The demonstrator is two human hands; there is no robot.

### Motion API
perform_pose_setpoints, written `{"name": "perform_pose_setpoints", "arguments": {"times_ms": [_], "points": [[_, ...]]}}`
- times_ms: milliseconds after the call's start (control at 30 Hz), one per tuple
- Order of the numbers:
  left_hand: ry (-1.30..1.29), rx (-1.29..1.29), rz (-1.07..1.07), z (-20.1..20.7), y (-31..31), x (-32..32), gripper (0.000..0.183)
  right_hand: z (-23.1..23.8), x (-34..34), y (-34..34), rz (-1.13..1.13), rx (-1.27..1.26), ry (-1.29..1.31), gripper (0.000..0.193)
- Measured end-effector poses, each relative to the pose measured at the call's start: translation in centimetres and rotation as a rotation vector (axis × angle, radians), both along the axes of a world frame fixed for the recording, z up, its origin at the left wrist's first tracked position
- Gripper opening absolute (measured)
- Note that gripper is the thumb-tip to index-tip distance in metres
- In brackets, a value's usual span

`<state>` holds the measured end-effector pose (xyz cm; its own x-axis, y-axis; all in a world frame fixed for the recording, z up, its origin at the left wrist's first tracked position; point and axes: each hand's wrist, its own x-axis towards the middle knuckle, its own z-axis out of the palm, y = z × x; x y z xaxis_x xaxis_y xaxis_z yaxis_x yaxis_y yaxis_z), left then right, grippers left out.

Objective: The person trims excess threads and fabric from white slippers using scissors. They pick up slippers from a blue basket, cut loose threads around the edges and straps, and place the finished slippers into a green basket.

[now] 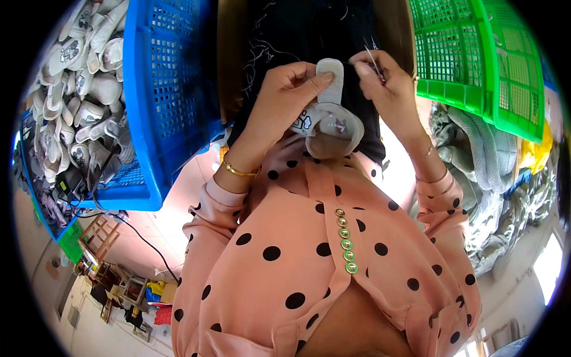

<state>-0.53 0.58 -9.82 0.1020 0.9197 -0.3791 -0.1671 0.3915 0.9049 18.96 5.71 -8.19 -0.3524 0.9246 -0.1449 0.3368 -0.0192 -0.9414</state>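
Note:
My left hand [291, 86] is closed around a pale grey shoe upper [334, 134], thumb pressed on its upright tongue [329, 89]. The rounded opening of the upper faces me, and a small dark cartoon print shows on its side. Just right of the tongue, my right hand [386, 80] is closed on small thread snips [372, 58]. Their thin tips point up and away from me; the handle is mostly hidden in my fingers. Beneath both hands, black cloth [297, 35] covers my lap, with loose white thread ends [262, 53] scattered over it.
On the left stands a blue plastic crate [140, 119], beside a heap of similar shoe uppers [83, 89]. A green crate [476, 101] is at the right, above grey fabric pieces [485, 154]. A black cable [143, 238] and wooden stools [102, 238] lie at lower left.

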Motion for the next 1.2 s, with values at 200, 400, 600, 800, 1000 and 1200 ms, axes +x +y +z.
{"name": "perform_pose_setpoints", "arguments": {"times_ms": [200,400,600,800,1000,1200], "points": [[-0.013,0.115,0.206,3.9,0.6,-1.3,0.022,3.5,0.2,0.7,0.092,0.564,-0.218,0.038],[-0.007,0.237,0.222,6.9,0.9,-1.8,0.022,6.2,-2.5,1.5,0.077,0.568,-0.115,0.037],[-0.032,0.315,0.293,8.3,0.7,-1.4,0.02,6.4,-2.3,4.7,-0.074,0.744,-0.233,0.021],[-0.056,0.355,0.339,9.0,1.3,-1.1,0.02,8.3,-1.8,3.0,-0.007,0.561,-0.01,0.03],[0.102,0.482,0.358,9.6,1.1,0.1,0.019,8.8,-2.4,1.7,0.022,0.476,0.094,0.047],[0.695,1.064,0.365,8.7,1.4,1.9,0.023,10.0,-4.3,0.7,-0.012,0.623,-0.071,0.038]]}}
